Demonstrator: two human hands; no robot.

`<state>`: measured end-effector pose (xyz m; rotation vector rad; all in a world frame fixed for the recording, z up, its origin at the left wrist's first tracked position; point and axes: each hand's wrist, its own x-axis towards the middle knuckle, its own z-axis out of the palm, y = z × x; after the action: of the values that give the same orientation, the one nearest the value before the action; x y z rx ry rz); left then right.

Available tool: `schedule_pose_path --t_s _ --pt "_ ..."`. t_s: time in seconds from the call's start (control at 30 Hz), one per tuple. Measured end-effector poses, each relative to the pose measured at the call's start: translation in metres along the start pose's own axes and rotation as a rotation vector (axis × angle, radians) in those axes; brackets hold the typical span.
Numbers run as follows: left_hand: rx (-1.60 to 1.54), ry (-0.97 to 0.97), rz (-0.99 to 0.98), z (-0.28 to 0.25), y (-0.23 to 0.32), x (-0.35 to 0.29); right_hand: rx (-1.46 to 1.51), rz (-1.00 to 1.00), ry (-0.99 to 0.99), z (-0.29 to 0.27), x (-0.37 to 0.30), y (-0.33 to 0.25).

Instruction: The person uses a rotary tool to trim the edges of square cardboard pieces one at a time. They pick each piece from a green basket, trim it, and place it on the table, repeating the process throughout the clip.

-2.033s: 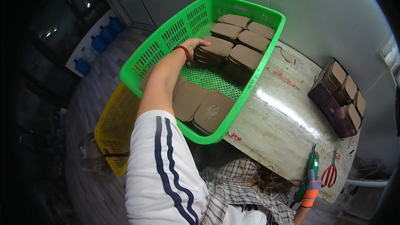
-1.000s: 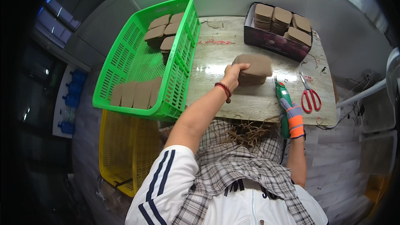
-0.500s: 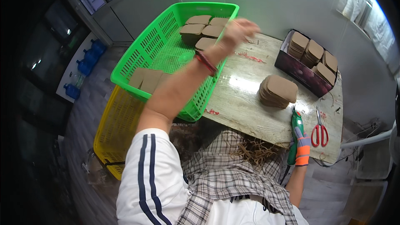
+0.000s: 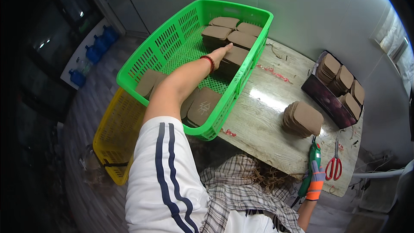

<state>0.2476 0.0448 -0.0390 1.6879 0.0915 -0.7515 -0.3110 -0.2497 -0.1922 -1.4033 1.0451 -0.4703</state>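
Note:
My bare left hand point(image 4: 222, 58) reaches into the green plastic basket point(image 4: 153, 39). Its fingers are stretched out along the left side of a stack of brown rounded pieces point(image 4: 237, 55), touching it; part of the hand is hidden by the wrist. More such stacks point(image 4: 217, 33) stand behind it at the basket's far end. On the table's near right edge, my right hand point(image 4: 316, 178), in a grey and orange glove, is closed around a green electric cutter point(image 4: 316, 151) with a slim tip. Just beyond that tip sits a loose stack of brown pieces point(image 4: 304, 118).
Red-handled scissors point(image 4: 333, 168) lie right of the cutter. A dark box point(image 4: 330, 103) holds more brown stacks at the table's right side. Other stacks point(image 4: 202, 108) are at the basket's near end, one chalk-marked. A yellow crate point(image 4: 114, 133) stands below, and brown scraps point(image 4: 271, 172) lie on my lap.
My left hand has moved from above the basket's right rim down into it, against a stack. My right hand keeps hold of the cutter. The whole view has shifted slightly.

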Motion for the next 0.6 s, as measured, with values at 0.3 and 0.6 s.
schedule_pose_path --t_s 0.3,0.6 --pt "-0.196 -0.036 -0.169 -0.002 0.016 -0.012 0.054 0.077 -0.007 0.021 -0.030 -0.045" --pt "-0.167 -0.012 -0.258 -0.010 0.021 -0.009 -0.056 -0.047 0.013 0.009 -0.010 -0.014"
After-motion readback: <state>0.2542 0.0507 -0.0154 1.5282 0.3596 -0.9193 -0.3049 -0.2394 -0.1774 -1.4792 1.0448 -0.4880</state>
